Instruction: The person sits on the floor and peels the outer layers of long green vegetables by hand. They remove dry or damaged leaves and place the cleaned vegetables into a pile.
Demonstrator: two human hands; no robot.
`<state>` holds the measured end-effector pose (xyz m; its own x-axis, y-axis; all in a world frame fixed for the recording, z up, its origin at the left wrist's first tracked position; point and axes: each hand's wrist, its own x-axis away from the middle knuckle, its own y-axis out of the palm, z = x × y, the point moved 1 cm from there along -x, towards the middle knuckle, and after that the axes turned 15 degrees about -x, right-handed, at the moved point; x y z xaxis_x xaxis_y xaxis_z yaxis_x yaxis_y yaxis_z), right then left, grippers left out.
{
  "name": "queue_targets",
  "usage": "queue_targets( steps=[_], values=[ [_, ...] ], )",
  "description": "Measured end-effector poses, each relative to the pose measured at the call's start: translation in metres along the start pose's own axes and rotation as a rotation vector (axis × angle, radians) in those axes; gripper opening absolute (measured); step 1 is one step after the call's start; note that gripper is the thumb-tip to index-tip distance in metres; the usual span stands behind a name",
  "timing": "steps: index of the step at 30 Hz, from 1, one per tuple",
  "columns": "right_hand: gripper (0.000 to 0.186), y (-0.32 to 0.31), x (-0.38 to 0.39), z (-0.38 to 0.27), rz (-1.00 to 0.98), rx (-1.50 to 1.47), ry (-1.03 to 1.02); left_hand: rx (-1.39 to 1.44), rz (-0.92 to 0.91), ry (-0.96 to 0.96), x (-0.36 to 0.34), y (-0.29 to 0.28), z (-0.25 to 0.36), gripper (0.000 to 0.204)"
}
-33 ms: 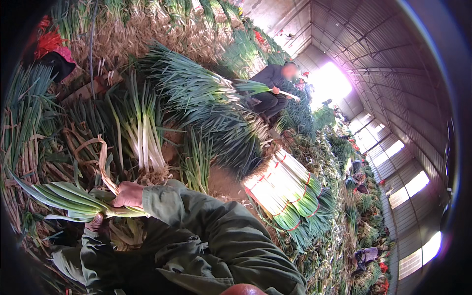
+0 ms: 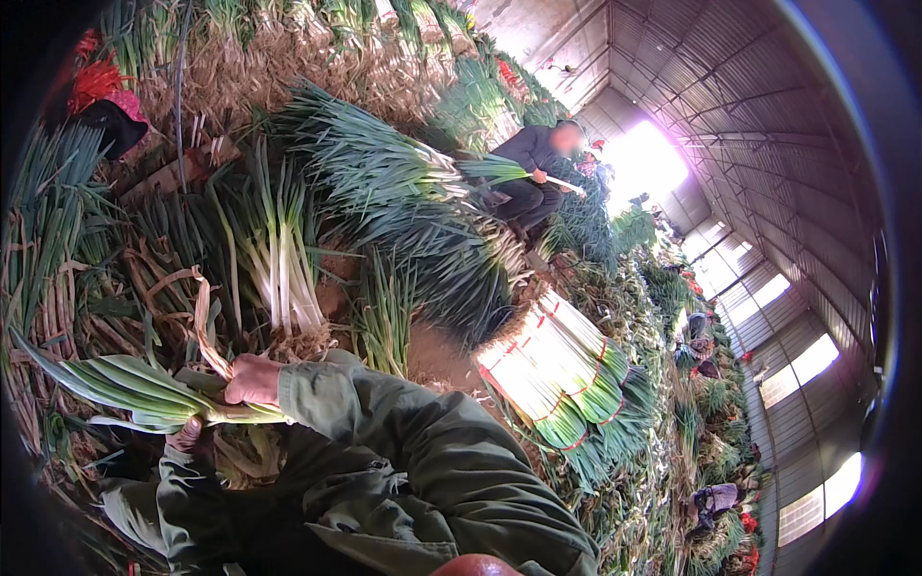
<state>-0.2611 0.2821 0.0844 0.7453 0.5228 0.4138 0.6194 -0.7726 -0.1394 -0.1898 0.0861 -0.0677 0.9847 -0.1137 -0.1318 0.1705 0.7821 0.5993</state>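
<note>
At the lower left, a large green onion lies sideways across my hands, its broad green leaves fanned out to the left. My left hand grips it from below, where the leaves meet the stalk. Just above, my right hand is closed on a dry, tan leaf that stands up curled from the onion. My right sleeve covers the stalk's right end.
Loose green onions stand ahead of me. A tied bundle with red bands lies to the right. Beyond a big heap, a crouching co-worker holds an onion. Leaf litter covers the ground at right.
My right hand and the dry leaf have shifted very slightly to the right. My left hand stays on the green onion.
</note>
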Motion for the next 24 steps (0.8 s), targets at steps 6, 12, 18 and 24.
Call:
queue_targets(
  steps=[6, 12, 18, 24],
  values=[
    [0.029, 0.004, -0.007, 0.007, 0.03, 0.175, 0.006, -0.035, 0.06, 0.01, 0.004, -0.005, -0.002, 0.057],
    [0.03, 0.003, -0.007, 0.019, -0.282, -0.282, 0.138, -0.068, 0.073, 0.021, 0.003, -0.006, 0.005, 0.056],
    [0.026, 0.007, 0.002, 0.012, -0.305, -0.303, 0.215, -0.073, 0.051, 0.046, 0.004, -0.006, 0.006, 0.056],
    [0.027, 0.013, -0.007, 0.054, -0.134, -0.238, 0.061, -0.085, 0.116, 0.052, 0.006, -0.015, 0.0, 0.057]
  ],
)
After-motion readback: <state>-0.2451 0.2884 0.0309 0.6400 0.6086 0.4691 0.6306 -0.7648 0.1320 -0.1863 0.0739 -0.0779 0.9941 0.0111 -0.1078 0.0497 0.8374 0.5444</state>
